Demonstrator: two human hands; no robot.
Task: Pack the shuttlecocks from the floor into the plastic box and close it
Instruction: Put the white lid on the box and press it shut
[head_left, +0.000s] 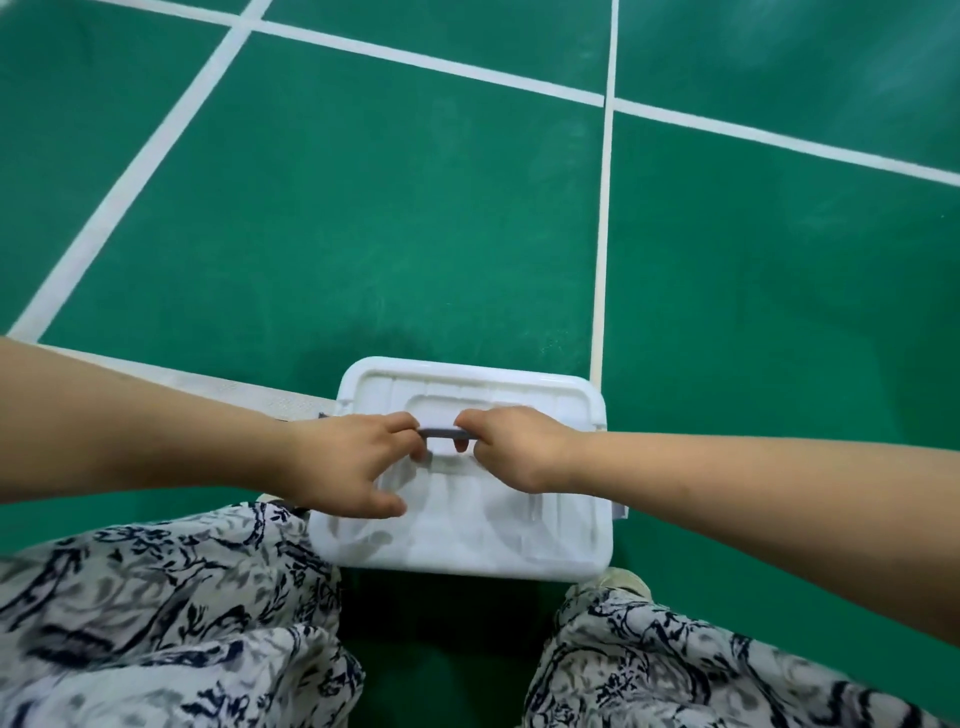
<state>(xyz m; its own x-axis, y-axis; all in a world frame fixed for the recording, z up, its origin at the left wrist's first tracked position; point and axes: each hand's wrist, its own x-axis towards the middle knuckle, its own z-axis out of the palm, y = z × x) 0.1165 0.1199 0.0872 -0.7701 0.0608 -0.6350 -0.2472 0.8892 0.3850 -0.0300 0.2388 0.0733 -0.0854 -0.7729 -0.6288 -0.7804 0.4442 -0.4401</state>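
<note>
Now both hands, left hand (347, 457) and right hand (511, 447), grip the closed plastic box's (467, 540) handle (442, 432)

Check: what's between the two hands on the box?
Head view: a short stretch of grey handle; left hand and right hand grip its ends, white lid beneath.

There is one plastic box (467, 543), one grey handle (441, 432), one shoe (626, 579) and two hands, left hand (348, 462) and right hand (514, 447).

Loose white trousers (171, 613) carry dark blue and grey leafy swirls, with a pale shoe (626, 581).
</note>
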